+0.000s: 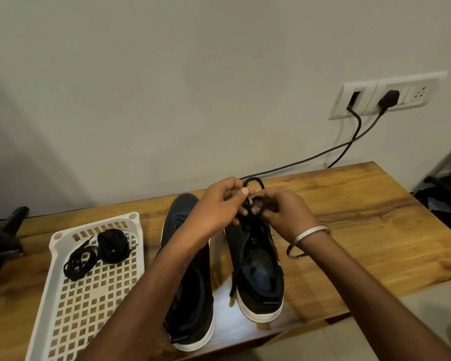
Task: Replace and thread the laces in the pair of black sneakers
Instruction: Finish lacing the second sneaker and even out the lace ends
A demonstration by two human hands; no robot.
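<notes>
Two black sneakers with white soles stand side by side on the wooden table, toes pointing away from me. Over the right sneaker (258, 272), my left hand (219, 204) and my right hand (284, 212) meet and pinch loops of its black lace (253, 182). One loop rises above my fingers. A loose lace end hangs down the right sneaker's inner side. My left forearm crosses over the left sneaker (190, 295), which shows no lace.
A white perforated tray (89, 295) at the left holds two bundles of black laces (99, 248). Black cables (349, 149) run from a wall socket plate (388, 96) down behind the table. A dark object sits at the far left edge.
</notes>
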